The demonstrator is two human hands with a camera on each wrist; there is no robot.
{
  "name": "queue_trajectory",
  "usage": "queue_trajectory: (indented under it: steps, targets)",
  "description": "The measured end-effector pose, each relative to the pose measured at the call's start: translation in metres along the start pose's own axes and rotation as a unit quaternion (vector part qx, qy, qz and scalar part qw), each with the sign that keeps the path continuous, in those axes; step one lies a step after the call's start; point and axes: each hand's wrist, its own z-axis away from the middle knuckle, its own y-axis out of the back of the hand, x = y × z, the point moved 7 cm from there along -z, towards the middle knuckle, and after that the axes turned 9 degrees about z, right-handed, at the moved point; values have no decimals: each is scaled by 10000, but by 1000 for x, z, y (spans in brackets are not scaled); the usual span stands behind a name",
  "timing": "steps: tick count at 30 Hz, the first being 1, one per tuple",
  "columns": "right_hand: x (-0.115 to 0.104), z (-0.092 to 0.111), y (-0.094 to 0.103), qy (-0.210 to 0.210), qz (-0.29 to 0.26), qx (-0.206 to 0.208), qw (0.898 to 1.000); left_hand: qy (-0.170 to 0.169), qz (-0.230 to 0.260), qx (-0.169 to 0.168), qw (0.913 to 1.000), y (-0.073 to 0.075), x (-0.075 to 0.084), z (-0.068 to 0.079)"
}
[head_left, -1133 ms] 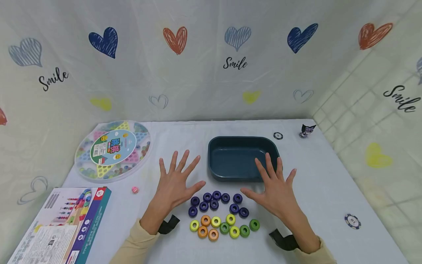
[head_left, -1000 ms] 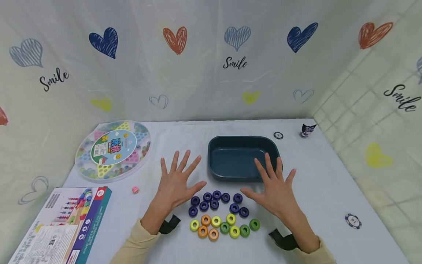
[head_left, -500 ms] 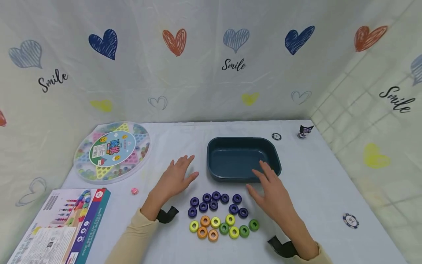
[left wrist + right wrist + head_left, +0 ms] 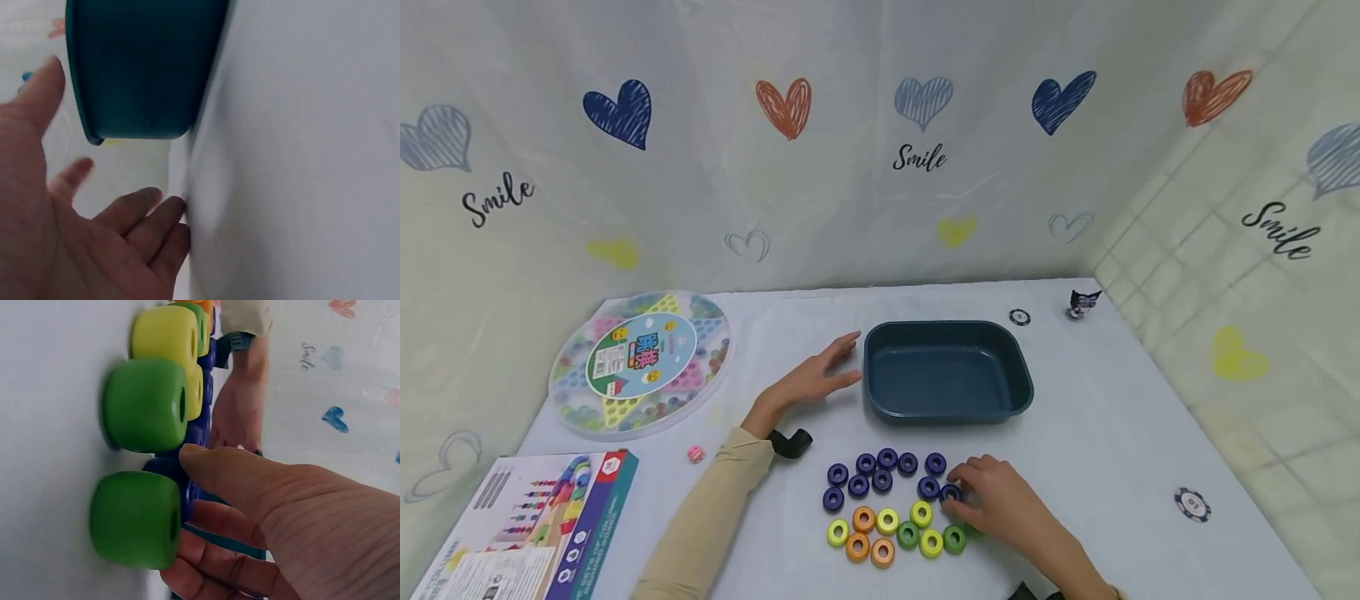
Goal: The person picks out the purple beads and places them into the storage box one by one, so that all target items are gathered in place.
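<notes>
My right hand [image 4: 1000,500] is at the right end of a group of ring-shaped beads, with thumb and fingers on either side of a dark blue bead [image 4: 951,492], pinching it on the table. In the right wrist view, the thumb lies against this dark blue bead [image 4: 167,467], beside a green bead [image 4: 134,519]. The fingertips behind it are partly hidden. My left hand [image 4: 811,379] stands with spread, relaxed fingers just left of a dark teal tray [image 4: 947,417]. In the left wrist view, a small gap separates those fingers from the tray's wall [image 4: 137,75].
More dark blue beads [image 4: 887,458] lie in front of the tray, with orange [image 4: 882,552], yellow [image 4: 931,543] and green ones nearer. A round game board [image 4: 640,367] and a toy box [image 4: 527,525] are at left. Poker chips [image 4: 1192,504] and a figurine [image 4: 1082,305] are at right.
Both hands were spread above the table. The left has moved up and right to the tray's left side; the right has come down from the tray to the dark blue bead.
</notes>
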Motion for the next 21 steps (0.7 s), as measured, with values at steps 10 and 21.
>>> queue_trajectory:
  steps: [10,21]
  targets:
    - [12,2,-10,-256,-530,-296,9978,-449,647,-369,9962,-16,10,-1]
    - [53,9,-13,-1277,-1330,-342,9823,-843,1045,-602,9891,-20,36,7]
